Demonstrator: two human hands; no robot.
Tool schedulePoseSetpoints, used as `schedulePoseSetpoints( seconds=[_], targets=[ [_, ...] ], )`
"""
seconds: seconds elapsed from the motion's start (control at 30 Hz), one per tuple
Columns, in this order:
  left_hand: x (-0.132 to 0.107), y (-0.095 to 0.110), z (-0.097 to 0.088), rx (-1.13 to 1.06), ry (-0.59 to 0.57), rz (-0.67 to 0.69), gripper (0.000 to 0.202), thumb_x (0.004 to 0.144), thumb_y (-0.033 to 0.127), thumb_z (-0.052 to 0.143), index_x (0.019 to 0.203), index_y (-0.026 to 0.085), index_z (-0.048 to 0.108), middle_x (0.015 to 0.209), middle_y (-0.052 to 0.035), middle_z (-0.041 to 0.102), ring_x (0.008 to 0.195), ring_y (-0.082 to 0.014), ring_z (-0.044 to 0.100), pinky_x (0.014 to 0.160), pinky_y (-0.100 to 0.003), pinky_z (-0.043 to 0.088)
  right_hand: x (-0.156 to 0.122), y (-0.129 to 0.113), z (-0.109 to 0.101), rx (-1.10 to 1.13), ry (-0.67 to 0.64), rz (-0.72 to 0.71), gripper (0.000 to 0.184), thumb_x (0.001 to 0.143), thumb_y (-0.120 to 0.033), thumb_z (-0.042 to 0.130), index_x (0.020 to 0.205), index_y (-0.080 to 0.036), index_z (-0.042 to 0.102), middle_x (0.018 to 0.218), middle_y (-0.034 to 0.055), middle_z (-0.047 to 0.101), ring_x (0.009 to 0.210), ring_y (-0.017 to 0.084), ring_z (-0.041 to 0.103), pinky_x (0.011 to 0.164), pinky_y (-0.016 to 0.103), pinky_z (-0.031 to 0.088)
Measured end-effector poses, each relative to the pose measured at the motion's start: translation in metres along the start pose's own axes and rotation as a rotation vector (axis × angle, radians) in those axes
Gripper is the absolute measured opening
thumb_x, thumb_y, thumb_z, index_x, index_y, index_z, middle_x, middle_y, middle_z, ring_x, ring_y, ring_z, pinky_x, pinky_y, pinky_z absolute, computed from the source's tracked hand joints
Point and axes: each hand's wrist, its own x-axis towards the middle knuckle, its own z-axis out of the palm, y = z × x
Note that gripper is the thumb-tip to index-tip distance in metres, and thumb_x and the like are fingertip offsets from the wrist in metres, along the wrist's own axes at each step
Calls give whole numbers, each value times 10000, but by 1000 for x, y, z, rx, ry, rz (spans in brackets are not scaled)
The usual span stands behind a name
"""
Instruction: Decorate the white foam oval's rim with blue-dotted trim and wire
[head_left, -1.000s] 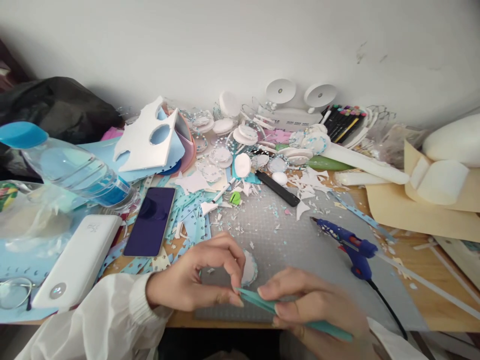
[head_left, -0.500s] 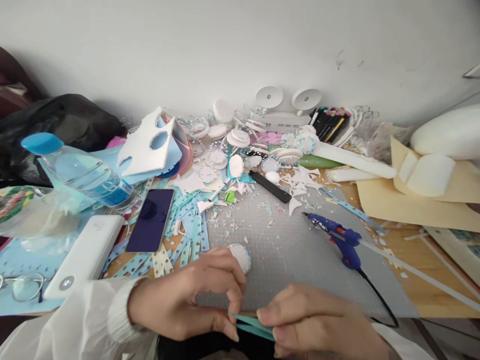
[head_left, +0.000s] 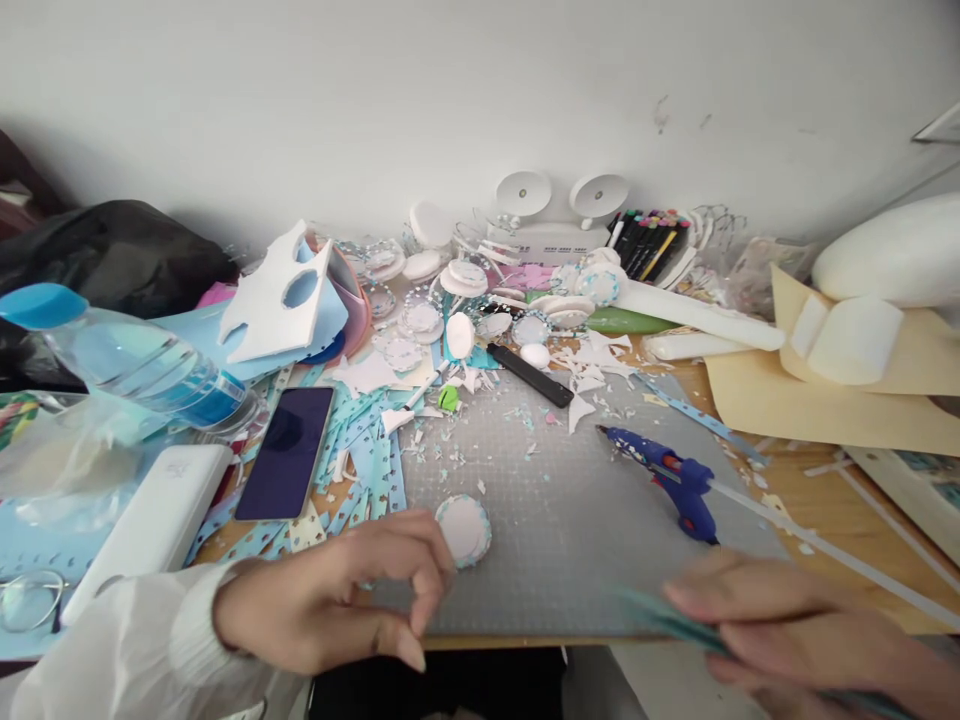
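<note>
My left hand point(head_left: 337, 600) hovers over the near edge of the grey cutting mat point(head_left: 570, 500), fingers curled in a loose pinch with nothing visible between them. Just beyond its fingertips lies a small round white disc with a blue scalloped rim point(head_left: 463, 528). My right hand point(head_left: 810, 635) is at the lower right, blurred by motion, closed on a teal paper strip point(head_left: 660, 612) that sticks out to the left. A blue glue gun point(head_left: 671, 478) lies on the mat above my right hand.
A phone point(head_left: 285, 465), a white power bank point(head_left: 154, 525), a water bottle point(head_left: 127, 360) and glasses point(head_left: 30, 598) lie at the left. Paper scraps, white discs, markers point(head_left: 649, 240) and a black knife point(head_left: 531, 375) crowd the back. Foam pieces point(head_left: 855, 335) sit on the right.
My right hand has pulled away to the right with the teal strip. My left hand let go of the strip and shifted left. The disc now lies uncovered.
</note>
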Motion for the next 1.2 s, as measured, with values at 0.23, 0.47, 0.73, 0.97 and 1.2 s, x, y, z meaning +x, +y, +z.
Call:
schedulePoseSetpoints(
  seconds=[0.23, 0.47, 0.73, 0.97, 1.2],
  targets=[
    [-7, -36, -14, -62, 539, -37, 214, 948, 342, 578, 807, 183, 547, 770, -12, 502, 723, -141, 468, 641, -238, 401, 10, 28, 11, -214, 243, 148, 92, 818, -178, 716, 858, -260, 702, 861, 14, 726, 818, 161, 730, 686, 219, 631],
    [19, -66, -22, 123, 600, -2, 322, 1006, 358, 443, 764, 174, 547, 741, -8, 529, 709, -138, 496, 676, -250, 406, 50, 62, 38, -277, 272, 161, 36, 817, -211, 722, 827, -235, 697, 838, 10, 748, 802, 161, 718, 732, 249, 595],
    [18, -89, -26, 300, 748, 61, 231, 972, 260, 498, 758, 181, 535, 771, -24, 548, 776, -168, 524, 750, -290, 438, 72, 100, 79, -268, -13, 145, 65, 834, -219, 664, 773, -207, 685, 730, 12, 743, 679, 165, 709, 643, 259, 563],
    [12, -91, -22, 229, 870, 44, 73, 976, 246, 511, 982, 194, 562, 925, -61, 570, 877, -184, 548, 810, -311, 459, 73, 116, 100, -297, -142, 212, 106, 849, -207, 617, 765, -213, 681, 745, 30, 758, 702, 192, 726, 654, 293, 555],
    [14, -88, -18, 56, 988, 12, 135, 998, 292, 478, 1018, 193, 568, 793, -17, 583, 757, -161, 562, 726, -274, 455, 68, 117, 99, -264, -96, 212, 107, 866, -229, 621, 780, -206, 682, 753, 37, 761, 637, 182, 720, 640, 296, 558]
  ],
)
